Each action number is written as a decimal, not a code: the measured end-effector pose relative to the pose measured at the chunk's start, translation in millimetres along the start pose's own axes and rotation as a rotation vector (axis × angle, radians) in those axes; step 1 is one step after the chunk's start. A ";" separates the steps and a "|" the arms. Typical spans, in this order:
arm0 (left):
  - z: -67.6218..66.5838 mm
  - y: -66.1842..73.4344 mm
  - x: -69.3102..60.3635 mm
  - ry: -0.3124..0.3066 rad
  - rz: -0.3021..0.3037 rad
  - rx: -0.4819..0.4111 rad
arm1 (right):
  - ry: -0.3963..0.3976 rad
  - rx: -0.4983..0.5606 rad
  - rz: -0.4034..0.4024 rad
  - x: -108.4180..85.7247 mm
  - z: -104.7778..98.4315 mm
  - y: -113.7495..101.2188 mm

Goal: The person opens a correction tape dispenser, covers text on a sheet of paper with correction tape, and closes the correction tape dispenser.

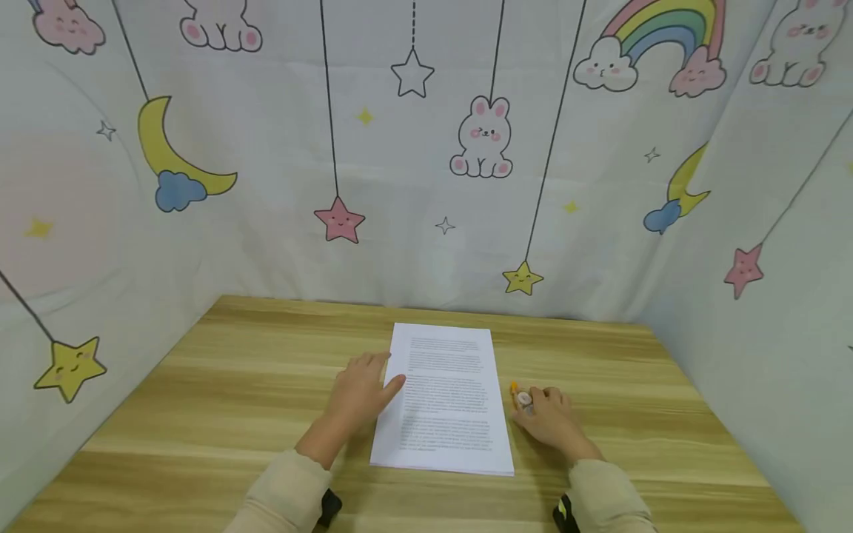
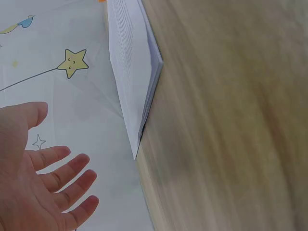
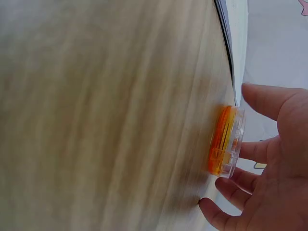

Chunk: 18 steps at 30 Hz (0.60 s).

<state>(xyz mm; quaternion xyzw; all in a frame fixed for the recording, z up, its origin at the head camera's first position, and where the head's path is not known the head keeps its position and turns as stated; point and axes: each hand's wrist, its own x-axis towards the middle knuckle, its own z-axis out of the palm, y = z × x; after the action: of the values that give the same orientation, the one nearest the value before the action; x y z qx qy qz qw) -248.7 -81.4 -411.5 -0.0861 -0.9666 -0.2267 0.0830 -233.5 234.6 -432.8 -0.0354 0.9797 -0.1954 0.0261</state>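
Observation:
A stack of printed white paper [image 1: 443, 400] [image 2: 139, 72] lies upright in front of me on the wooden table. My left hand [image 1: 360, 389] [image 2: 29, 183] is at the stack's left edge, fingers and thumb spread, holding nothing; whether it touches the paper I cannot tell. Right of the stack, a small round clear and orange object [image 1: 525, 400] [image 3: 224, 142] sits on the table. My right hand [image 1: 549, 420] [image 3: 284, 178] is beside it, fingers bent loosely around its far side. In the right wrist view the thumb stands apart from the object.
The wooden table [image 1: 266, 370] extends to both sides of the paper. Behind it and at the sides hangs a white cloth [image 1: 400, 266] printed with stars, moons, rabbits and a rainbow. A dark band shows at each wrist by the pale sleeves.

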 end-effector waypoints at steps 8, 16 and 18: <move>7.6 1.3 0.9 -0.020 0.023 -0.067 | 0.033 0.023 0.028 2.5 2.7 1.4; 7.3 5.4 0.7 -0.064 0.104 -0.130 | 0.081 0.167 -0.031 -1.7 -1.2 -16.3; 8.2 7.3 2.2 -0.076 0.135 -0.141 | 0.094 0.185 -0.039 -4.3 -3.2 -23.2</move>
<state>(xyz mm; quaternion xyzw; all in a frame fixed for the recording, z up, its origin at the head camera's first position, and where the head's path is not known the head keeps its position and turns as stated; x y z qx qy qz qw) -250.3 -71.0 -415.2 -0.1650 -0.9427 -0.2847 0.0549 -228.1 214.7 -420.7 -0.0426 0.9567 -0.2870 -0.0207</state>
